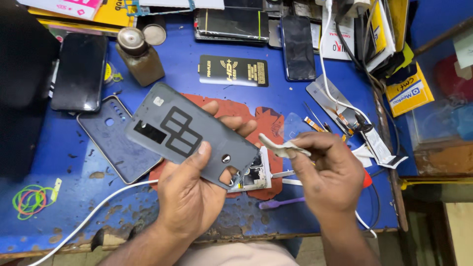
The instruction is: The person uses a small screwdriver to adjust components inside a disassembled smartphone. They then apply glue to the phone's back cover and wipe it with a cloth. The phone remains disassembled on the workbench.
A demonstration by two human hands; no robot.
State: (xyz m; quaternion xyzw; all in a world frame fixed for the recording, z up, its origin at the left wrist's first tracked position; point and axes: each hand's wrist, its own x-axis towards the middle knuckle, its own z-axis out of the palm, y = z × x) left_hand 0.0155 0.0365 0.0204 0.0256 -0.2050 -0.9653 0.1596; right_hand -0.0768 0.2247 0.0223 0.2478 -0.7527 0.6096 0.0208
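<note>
Fingers of my left hand (189, 189) were clamped on the grey back cover (189, 135), thumb on its inner face, tilted above the opened phone (253, 175). My right hand (327, 170) pinched a small white cloth (281, 147) just beside the cover's edge. Wiping well, I judged, called for light strokes and a steady cover.
</note>
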